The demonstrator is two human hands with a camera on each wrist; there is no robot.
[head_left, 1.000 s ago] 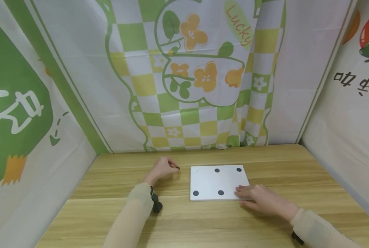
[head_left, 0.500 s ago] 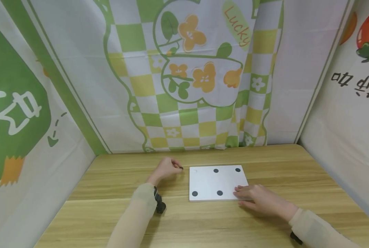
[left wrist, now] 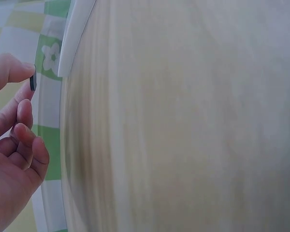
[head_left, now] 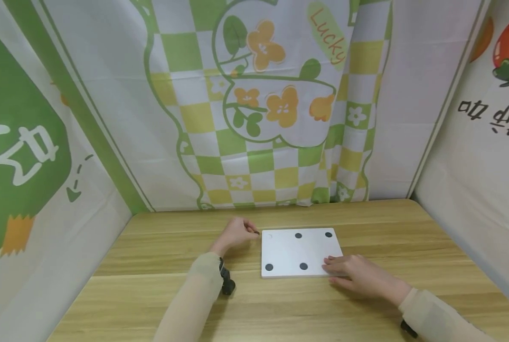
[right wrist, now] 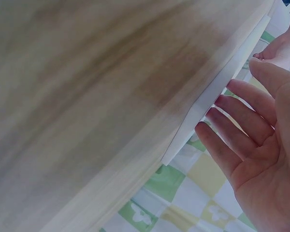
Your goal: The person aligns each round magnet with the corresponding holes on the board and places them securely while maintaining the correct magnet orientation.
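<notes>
A white rectangular board (head_left: 285, 250) lies on the table with several black round discs on it, one of them a front-left disc (head_left: 269, 267). Its far-left corner shows a faint pale ring (head_left: 270, 236) instead of a black disc. Just left of that corner is my left hand (head_left: 236, 233), pinching a small thin black disc (left wrist: 33, 79) between thumb and index finger, edge-on in the left wrist view. My right hand (head_left: 363, 275) rests its extended fingertips on the board's front-right corner; in the right wrist view the fingers (right wrist: 244, 113) reach along the board's edge.
The wood-grain table (head_left: 254, 308) runs back to a checked green, yellow and white curtain (head_left: 276, 175). Printed cloth walls, a left wall (head_left: 105, 228) and a right wall (head_left: 472, 180), border it on both sides.
My left hand has moved right with the black disc, up to the board's far-left corner. The right hand and the board hold their place.
</notes>
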